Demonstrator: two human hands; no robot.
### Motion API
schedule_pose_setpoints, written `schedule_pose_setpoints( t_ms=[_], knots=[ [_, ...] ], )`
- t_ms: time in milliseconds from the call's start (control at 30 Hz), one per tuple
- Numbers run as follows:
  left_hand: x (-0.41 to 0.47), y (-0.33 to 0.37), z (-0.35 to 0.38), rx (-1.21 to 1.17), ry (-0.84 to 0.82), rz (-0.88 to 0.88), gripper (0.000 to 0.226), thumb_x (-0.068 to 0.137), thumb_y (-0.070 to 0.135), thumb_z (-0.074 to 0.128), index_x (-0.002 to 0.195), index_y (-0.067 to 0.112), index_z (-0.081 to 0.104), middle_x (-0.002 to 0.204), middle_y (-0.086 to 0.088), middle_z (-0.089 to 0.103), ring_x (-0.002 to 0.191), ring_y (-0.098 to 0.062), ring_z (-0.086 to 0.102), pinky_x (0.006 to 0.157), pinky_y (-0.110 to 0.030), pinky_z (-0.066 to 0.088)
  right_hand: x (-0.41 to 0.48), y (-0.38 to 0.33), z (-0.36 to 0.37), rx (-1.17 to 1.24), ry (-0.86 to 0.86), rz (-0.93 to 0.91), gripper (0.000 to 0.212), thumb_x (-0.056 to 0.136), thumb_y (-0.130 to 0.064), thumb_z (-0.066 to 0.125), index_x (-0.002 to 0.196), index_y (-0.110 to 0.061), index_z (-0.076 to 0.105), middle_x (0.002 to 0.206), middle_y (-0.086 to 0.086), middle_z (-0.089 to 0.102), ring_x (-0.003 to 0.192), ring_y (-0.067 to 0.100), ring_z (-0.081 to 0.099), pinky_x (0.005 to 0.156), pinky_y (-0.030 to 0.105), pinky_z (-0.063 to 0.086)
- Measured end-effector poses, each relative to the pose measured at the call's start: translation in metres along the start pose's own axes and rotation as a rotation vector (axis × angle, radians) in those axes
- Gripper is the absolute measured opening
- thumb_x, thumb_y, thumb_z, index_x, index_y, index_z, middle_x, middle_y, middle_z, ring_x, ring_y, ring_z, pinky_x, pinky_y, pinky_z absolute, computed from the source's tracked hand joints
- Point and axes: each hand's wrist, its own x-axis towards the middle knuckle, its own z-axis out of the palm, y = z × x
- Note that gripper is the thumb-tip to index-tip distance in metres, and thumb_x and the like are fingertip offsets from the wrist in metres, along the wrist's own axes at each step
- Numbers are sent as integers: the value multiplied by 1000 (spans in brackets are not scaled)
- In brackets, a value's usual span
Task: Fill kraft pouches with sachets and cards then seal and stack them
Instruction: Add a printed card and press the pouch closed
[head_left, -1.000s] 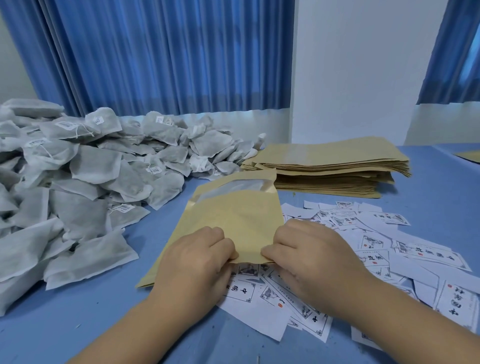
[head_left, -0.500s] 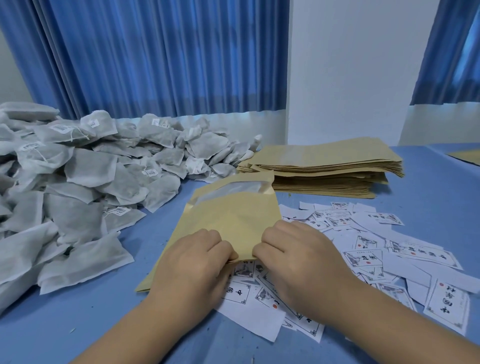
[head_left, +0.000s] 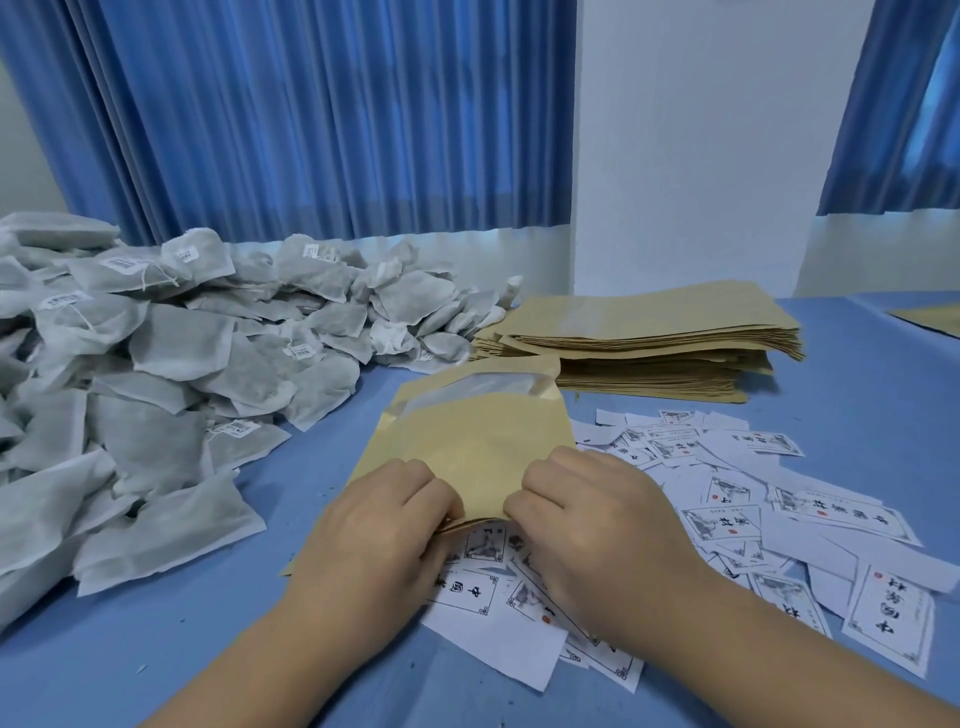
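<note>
The kraft pouch (head_left: 470, 447) is pinched at its near edge by left hand (head_left: 387, 525) and right hand (head_left: 587, 514), long axis running away toward the far window end.

Kraft pouch (head_left: 467, 441): near edge covered by left hand (head_left: 384, 535) and right hand (head_left: 597, 530); fingers (head_left: 410, 480) curled, tips out of sight.
Sachet heap (head_left: 156, 374): cut off at the left edge; label print too small to read.
Kraft sheet (head_left: 930, 318): cropped at the right edge.
Cards (head_left: 779, 519): several hidden beneath pouch and hands.
</note>
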Motion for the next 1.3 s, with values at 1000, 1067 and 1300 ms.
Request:
schedule_pose_setpoints(
  t_ms=[1000,1067,1300],
  knots=[
    [-4,-10,-12,-78,26,118,41,98,30,43,80,8,73,70,-2,58,61,-22,57,49,-28,46,8,-18,-15,-193,-127,-17,15,57,-10,68,63,-22,62,55,-5,47,51,19,43,51,27,31],
    [-4,-15,-16,-53,-4,104,36,95,34,48,82,11,72,76,0,60,65,-21,58,52,-30,47,7,-15,-16,-190,-121,47,19,49,-9,71,56,-22,58,52,-5,45,48,19,43,50,25,27],
    [-10,-20,-24,-45,2,2,8,72,11,69,65,8,70,59,0,55,54,-21,55,42,-28,43,4,-10,-21,-176,-166,118,24,46,-14,81,54,-21,60,48,-5,48,45,19,46,47,24,32]
  ],
)
